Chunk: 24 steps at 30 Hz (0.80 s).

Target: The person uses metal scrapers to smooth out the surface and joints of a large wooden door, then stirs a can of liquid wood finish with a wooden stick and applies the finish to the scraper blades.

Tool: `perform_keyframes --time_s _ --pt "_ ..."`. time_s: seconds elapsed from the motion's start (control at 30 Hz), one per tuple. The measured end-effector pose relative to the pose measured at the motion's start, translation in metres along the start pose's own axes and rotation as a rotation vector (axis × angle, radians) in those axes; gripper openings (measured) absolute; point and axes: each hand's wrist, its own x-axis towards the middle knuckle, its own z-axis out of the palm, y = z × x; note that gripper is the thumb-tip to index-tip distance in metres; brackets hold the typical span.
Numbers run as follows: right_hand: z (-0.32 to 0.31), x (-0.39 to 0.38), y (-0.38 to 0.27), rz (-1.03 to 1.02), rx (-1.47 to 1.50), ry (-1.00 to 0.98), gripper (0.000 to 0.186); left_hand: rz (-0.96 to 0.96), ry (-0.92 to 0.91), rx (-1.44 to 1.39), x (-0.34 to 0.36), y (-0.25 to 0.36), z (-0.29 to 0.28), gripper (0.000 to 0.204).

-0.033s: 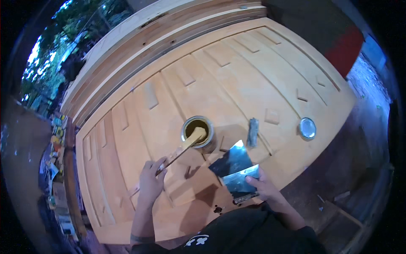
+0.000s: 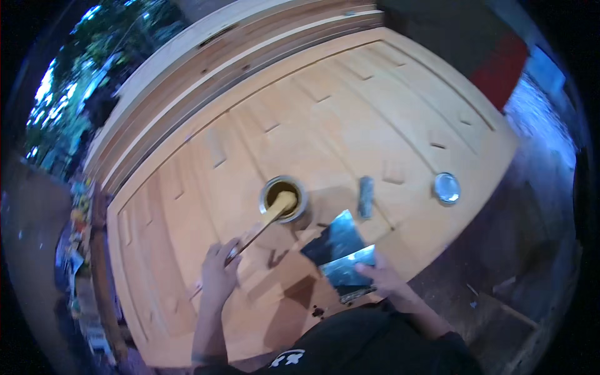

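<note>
My left hand (image 2: 220,269) is closed round the handle of a thin stick (image 2: 253,236). Its far end carries a thick lump of tan paste (image 2: 285,201) at the mouth of an open round can (image 2: 300,211); how deep it reaches is unclear. Two flat metal scraper blades, a shiny one (image 2: 345,265) nearest me and a darker one (image 2: 334,240) beyond it, are in my right hand (image 2: 386,279), thumb pressed on top. Both blades are held above the wooden panel (image 2: 350,144), right of the can. Picture blur hides fine detail.
The wide panel has long grooves and rectangular marks. A grey-blue block (image 2: 366,197) lies right of the can, with a round metal lid (image 2: 447,188) farther right. Stacked boards (image 2: 206,72) line the far side. Assorted clutter (image 2: 78,256) sits along the left.
The view has shifted slightly, so everything appears a little farther left and more blurred. Both hands keep their holds, and the paste lump remains at the can's mouth.
</note>
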Motion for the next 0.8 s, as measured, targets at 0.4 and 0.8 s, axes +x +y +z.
perform_keyframes --time_s 0.4,0.8 --pt "-0.001 -0.013 0.018 -0.206 -0.121 -0.127 0.049 -0.001 -0.151 0.082 -0.009 0.028 -0.018 0.035" --pt "-0.011 -0.018 0.037 -0.231 -0.165 -0.070 0.048 -0.045 -0.102 -0.006 -0.016 0.012 -0.006 0.041"
